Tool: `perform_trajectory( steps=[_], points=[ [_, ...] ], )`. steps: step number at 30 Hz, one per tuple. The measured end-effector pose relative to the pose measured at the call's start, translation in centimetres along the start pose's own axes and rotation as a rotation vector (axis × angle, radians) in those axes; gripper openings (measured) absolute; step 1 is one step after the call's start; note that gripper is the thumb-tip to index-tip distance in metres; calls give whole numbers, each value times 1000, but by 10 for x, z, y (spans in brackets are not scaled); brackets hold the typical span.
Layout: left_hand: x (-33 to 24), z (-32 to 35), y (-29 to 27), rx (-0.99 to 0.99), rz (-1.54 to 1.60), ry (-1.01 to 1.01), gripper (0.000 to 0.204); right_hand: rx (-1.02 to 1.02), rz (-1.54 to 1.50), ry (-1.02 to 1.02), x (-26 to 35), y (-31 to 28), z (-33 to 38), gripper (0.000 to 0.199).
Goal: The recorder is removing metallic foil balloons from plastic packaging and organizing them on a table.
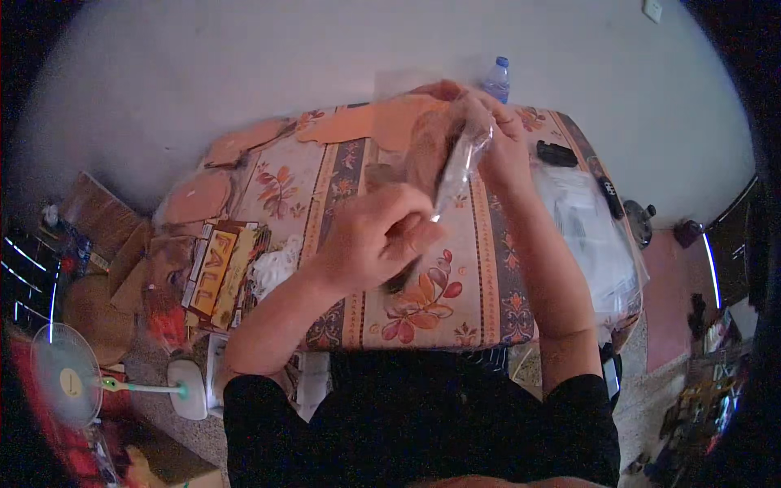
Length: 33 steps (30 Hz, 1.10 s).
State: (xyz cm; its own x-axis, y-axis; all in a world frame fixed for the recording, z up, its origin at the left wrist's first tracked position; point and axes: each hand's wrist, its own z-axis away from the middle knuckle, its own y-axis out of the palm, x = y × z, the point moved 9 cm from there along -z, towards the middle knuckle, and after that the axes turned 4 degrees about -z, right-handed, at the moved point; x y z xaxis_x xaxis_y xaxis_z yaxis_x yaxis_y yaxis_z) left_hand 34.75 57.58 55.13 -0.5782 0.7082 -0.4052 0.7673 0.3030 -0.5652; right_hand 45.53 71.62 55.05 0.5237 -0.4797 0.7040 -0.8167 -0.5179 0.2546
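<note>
Over the middle of the table I hold up a clear plastic bag [462, 167], its side crinkled and shiny. A brownish flat piece [427, 150] shows in or behind the film; which, I cannot tell. My right hand [494, 122] pinches the bag's upper part. Lower down and closer to me, my left hand [378, 232] is curled closed at the bag's near edge, slightly blurred. Beyond the hands a flat orange cut-out piece [350, 124] lies on the table, partly covered by the bag.
Bagged orange pieces [199, 197] lie along the table's left side, near a yellow-and-brown box [218, 272] and a crumpled white bundle [277, 267]. Clear plastic bags [590, 244] are stacked at right beside a black object [557, 153]. A water bottle [498, 81] stands at the back.
</note>
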Motion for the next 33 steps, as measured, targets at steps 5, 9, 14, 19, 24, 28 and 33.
perform_trajectory(
  steps=[5, 9, 14, 19, 24, 28, 33],
  points=[
    [38, -34, -10, 3, 93, -270, 21, 28, 102, 38, -5, 10, -4, 26],
    [19, -61, -19, -173, -56, -30, 31, 96, 241, -38, 12, 29, -8, 25],
    [42, -55, 0, 137, 299, -387, 27, 66, 312, 40, 11, 11, -15, 22],
    [42, -36, -1, 27, 675, -311, 23, 218, 693, -250, 46, 34, -9, 18],
    [57, -10, -12, -31, 1002, -389, 19, 96, 713, -104, 37, -3, -22, 17],
    [68, -7, -41, -353, 745, -418, 20, 64, 358, 63, 29, -14, -26, 18],
    [77, -8, -51, -417, 737, -415, 19, 138, 280, 229, 34, -5, -17, 17]
  ],
)
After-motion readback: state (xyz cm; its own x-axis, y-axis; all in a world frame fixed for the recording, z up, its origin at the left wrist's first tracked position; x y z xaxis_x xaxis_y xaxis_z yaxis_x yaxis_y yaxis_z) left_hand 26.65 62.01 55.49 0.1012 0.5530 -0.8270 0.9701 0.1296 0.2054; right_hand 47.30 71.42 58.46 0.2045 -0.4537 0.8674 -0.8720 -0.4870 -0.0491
